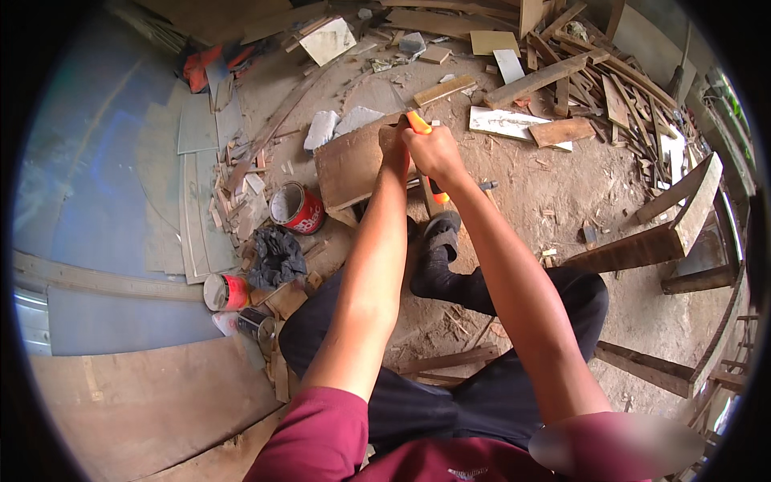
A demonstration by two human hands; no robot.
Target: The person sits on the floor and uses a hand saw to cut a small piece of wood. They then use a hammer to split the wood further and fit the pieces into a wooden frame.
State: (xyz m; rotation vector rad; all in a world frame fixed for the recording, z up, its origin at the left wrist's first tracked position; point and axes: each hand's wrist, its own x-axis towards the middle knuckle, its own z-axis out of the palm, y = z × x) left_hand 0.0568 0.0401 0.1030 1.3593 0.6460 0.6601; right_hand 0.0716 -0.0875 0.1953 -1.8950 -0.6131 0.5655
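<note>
Orange handle [418, 123], probably smooth plastic

You're in rough woodworking shop, by look of it. Bare, dusty floor [514, 213] around you, strewn with wood chips. Ahead to your right, heap of scrap lumber [634, 96], long plank [542, 79] against it. Before you, low wooden bench [345, 169] with orange-handled bladed tool [418, 122] at its far end. Red paint can [310, 210] left of bench. Rough timber frame [695, 213] at your right.
</note>
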